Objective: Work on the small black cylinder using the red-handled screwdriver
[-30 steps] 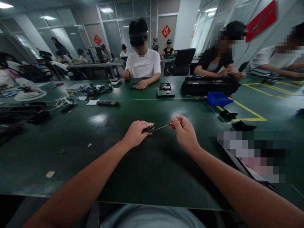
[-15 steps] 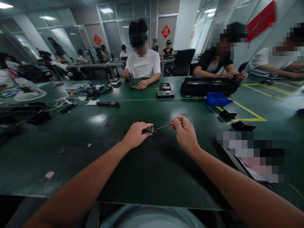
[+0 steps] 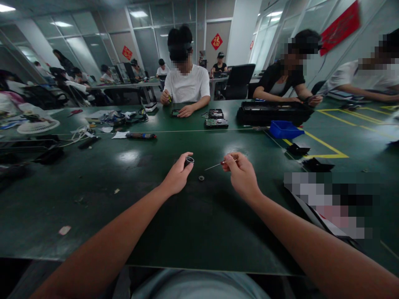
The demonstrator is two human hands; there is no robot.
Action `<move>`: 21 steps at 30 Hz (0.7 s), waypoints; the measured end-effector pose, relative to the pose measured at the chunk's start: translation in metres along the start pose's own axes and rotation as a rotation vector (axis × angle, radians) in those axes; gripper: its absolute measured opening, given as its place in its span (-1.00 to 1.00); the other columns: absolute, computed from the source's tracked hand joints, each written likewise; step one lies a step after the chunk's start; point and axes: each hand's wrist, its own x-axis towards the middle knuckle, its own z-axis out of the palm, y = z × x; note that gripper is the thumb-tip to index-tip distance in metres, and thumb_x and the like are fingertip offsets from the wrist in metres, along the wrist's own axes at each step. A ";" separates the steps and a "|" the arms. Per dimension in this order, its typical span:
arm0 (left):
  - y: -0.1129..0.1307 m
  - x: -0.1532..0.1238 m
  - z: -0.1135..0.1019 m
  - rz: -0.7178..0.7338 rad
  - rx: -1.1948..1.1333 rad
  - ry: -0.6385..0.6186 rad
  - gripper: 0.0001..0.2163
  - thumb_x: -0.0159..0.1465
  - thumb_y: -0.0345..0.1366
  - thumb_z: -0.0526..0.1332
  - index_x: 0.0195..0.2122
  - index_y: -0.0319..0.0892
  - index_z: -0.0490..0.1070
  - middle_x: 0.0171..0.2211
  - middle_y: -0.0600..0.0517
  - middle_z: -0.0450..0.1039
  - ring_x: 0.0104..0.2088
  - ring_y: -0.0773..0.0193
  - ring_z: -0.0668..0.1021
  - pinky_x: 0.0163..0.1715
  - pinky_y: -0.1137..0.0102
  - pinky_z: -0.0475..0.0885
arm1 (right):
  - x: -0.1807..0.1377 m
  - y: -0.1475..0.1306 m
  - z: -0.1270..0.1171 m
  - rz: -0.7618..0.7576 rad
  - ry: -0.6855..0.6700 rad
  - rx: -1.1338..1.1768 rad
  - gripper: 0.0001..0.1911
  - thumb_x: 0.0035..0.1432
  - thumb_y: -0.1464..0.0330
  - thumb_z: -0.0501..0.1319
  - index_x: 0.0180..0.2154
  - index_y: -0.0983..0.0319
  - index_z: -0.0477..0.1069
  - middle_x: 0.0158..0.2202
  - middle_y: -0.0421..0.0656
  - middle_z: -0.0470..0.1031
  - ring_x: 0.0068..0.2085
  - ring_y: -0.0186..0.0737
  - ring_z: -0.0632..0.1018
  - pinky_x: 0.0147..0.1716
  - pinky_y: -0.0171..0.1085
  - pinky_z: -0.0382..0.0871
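My left hand (image 3: pixel 177 174) is closed around a short black cylinder (image 3: pixel 188 161) with a shiny round rim, its open end tilted up. Most of the cylinder is hidden by my fingers. My right hand (image 3: pixel 241 171) grips a screwdriver (image 3: pixel 215 166) by its reddish handle; the thin metal shaft points left, its tip apart from the cylinder. Below the tip, a small dark round part (image 3: pixel 201 178) lies on the green tabletop (image 3: pixel 187 232), touched by neither hand.
Across the table a person in a white shirt (image 3: pixel 187 85) works on a small device. Hard drives (image 3: pixel 216 123), a long black housing (image 3: pixel 274 113) and a blue bin (image 3: pixel 286 129) stand beyond my hands. A dark cylindrical tool (image 3: pixel 141 136) and cables (image 3: pixel 82 133) lie left.
The small round part has come away from the cylinder's end and now lies on the table. My left hand has drawn slightly left and tilted the cylinder upward. The screwdriver has barely moved.
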 end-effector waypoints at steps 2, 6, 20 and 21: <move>0.004 -0.001 -0.002 -0.026 0.038 -0.021 -0.64 0.42 -0.08 0.03 0.17 -0.09 0.27 -0.09 -0.06 0.43 -0.17 0.15 0.50 -0.10 0.21 0.41 | 0.000 -0.001 0.000 0.007 -0.009 0.007 -0.74 0.28 0.14 0.12 -0.29 0.19 0.40 -0.38 -0.13 0.51 -0.36 -0.17 0.52 -0.29 -0.13 0.40; 0.011 -0.002 -0.004 0.043 0.192 -0.107 -0.69 0.39 -0.02 0.09 -0.04 -0.13 0.38 -0.18 -0.02 0.46 -0.20 0.15 0.49 -0.15 0.24 0.40 | -0.001 -0.002 -0.001 0.016 -0.008 0.019 -0.74 0.28 0.14 0.13 -0.28 0.19 0.39 -0.38 -0.13 0.50 -0.35 -0.17 0.51 -0.27 -0.12 0.40; 0.012 -0.005 0.016 0.176 0.654 -0.265 -0.65 0.40 -0.04 0.11 0.08 -0.07 0.46 -0.11 -0.05 0.47 -0.15 0.13 0.52 -0.26 0.29 0.42 | 0.000 0.000 0.000 0.010 0.012 0.007 -0.74 0.29 0.15 0.12 -0.29 0.19 0.40 -0.39 -0.15 0.49 -0.35 -0.18 0.51 -0.27 -0.14 0.38; 0.013 -0.004 0.018 0.180 0.686 -0.264 -0.67 0.38 -0.05 0.14 0.05 -0.07 0.48 -0.13 -0.05 0.47 -0.17 0.12 0.52 -0.28 0.30 0.41 | 0.000 0.000 0.000 0.011 0.009 0.002 -0.74 0.29 0.15 0.12 -0.29 0.19 0.40 -0.39 -0.15 0.49 -0.36 -0.18 0.51 -0.28 -0.14 0.38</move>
